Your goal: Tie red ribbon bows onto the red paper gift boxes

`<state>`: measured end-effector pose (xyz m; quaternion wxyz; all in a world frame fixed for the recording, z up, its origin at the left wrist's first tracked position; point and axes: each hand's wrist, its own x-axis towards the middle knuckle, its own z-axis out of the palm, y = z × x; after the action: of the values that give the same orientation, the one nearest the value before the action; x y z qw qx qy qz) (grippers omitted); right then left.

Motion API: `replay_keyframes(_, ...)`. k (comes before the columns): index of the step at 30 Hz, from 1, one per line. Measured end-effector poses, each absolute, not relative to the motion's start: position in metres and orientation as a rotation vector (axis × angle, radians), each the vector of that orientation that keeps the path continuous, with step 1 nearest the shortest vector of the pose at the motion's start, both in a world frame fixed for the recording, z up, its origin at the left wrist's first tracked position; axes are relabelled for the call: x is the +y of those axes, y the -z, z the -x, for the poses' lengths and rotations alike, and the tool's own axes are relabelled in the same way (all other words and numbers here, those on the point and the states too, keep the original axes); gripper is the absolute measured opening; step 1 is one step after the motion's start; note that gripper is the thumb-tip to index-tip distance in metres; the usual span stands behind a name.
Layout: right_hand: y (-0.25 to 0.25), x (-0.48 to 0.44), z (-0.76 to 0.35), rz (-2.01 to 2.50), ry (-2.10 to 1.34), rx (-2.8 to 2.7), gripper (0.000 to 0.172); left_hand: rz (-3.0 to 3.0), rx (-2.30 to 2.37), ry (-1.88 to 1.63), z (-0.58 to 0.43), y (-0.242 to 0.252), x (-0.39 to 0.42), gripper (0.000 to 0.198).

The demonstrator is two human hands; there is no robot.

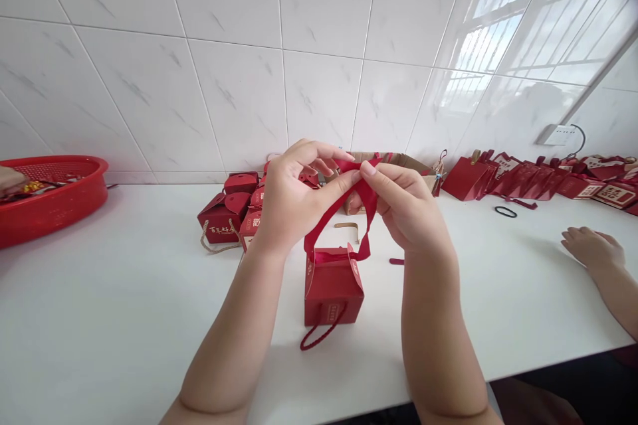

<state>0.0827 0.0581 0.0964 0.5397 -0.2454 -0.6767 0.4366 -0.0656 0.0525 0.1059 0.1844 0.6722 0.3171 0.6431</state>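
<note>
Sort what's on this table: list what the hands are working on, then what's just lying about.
In hand:
left hand and right hand, both pinching the red ribbon
small red box the ribbon runs to

Lying about:
red basket
finished red boxes
flat red boxes
black hair tie
another person's hand

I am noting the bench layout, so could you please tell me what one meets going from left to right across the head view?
red basket → pile of finished red boxes → left hand → red ribbon → right hand → black loop → flat red boxes along the wall → another person's hand.
</note>
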Motion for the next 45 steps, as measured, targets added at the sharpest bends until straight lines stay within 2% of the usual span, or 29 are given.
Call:
replay_keyframes(3, -0.095, 0.061, -0.082, 0.603, -1.078, -1.563, 0.034, -1.878, 0.876, -1.675, 0.069, -0.107, 0.052, 0.016)
replay_keyframes(8, -0.091, 0.069, -0.086, 0.555, -1.023, -1.524, 0.032, -1.969, 0.866, -1.113, 0.086, -0.109, 0.054, 0.014)
replay_keyframes(10, -0.089, 0.072, -0.092, 0.537, -0.956, -1.574, 0.030, -1.981, 0.887, -1.008, 0.093, -0.110, 0.057, 0.016)
replay_keyframes(18, -0.088, 0.072, -0.113, 0.676, -0.692, -2.112, 0.024, -2.046, 0.988, -0.980, 0.107, -0.109, 0.063, 0.028)
replay_keyframes(21, -0.089, 0.071, -0.106, 0.743, -0.574, -2.120, 0.026, -2.037, 0.955, -0.993, 0.106, -0.111, 0.062, 0.030)
replay_keyframes(28, -0.088, 0.071, -0.097, 0.791, -0.524, -1.974, 0.030, -1.905, 0.927, -1.158, 0.107, -0.107, 0.066, 0.019)
replay_keyframes(31, -0.088, 0.071, -0.099, 0.816, -0.472, -1.993, 0.028, -1.908, 0.917, -1.123, 0.108, -0.107, 0.068, 0.014)
replay_keyframes(45, -0.088, 0.071, -0.095, 0.837, -0.462, -2.028, 0.035, -2.037, 1.041, -1.108, 0.098, -0.107, 0.063, 0.024)
